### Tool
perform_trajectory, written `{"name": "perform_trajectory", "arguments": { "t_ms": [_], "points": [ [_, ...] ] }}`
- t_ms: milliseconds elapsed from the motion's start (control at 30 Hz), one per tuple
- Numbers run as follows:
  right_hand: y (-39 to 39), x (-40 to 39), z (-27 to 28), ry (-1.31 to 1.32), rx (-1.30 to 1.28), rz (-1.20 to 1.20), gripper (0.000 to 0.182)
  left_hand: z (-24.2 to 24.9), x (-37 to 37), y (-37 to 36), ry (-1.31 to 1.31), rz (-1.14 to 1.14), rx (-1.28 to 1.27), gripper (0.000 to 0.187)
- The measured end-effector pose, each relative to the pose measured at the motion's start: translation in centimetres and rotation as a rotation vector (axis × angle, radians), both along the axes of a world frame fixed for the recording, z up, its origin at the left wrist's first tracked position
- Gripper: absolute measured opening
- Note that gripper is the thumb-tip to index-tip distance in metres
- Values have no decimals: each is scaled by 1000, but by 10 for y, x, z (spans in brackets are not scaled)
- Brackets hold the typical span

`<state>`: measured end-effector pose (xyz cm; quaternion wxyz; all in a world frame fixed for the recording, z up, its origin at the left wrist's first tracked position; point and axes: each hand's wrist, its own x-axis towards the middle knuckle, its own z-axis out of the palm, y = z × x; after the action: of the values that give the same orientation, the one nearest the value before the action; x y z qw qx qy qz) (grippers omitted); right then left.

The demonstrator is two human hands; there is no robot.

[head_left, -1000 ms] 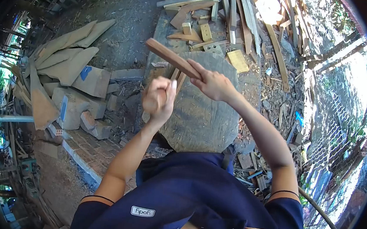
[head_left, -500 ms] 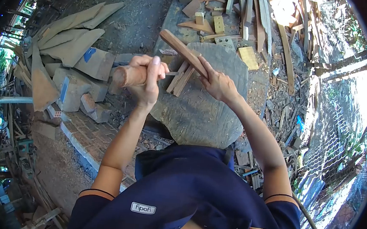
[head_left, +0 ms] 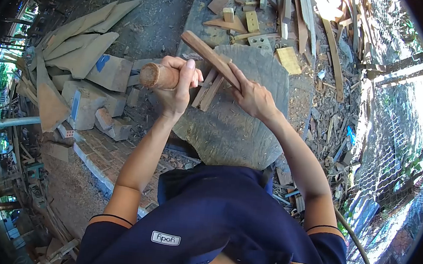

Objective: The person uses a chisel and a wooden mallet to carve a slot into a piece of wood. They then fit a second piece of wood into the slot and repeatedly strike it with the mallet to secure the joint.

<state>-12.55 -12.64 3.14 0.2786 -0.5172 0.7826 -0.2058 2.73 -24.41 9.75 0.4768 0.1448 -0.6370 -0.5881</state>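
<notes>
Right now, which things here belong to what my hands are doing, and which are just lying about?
In use:
- wooden-handled tool, in your left hand
- wooden strip, in your right hand
- work block below

Seemingly lying about:
- yellow block with holes
- flat yellow piece
- tapered panels

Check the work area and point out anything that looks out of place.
A bright blue scrap on the right looks odd against the brown wood scraps littering the ground. Nothing stands out at the hands: the left hand grips a wooden handle, the right hand a wooden bar.
</notes>
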Motion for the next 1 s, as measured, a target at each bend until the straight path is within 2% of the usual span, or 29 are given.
{"name": "perform_trajectory", "arguments": {
  "t_ms": [333, 833, 1000],
  "points": [
    [0, 1, -2, 10, -27, -5, 71, 1, -9, -5, 43, 10, 64, 16],
    [1, 3, -6, 2, -51, -30, 72, 4, -19, -5, -28, 65, 79, 15],
    [0, -3, 3, -25, -41, -16, 69, -9, -30, 3, -32, 107, -111, 16]
  ]
}}
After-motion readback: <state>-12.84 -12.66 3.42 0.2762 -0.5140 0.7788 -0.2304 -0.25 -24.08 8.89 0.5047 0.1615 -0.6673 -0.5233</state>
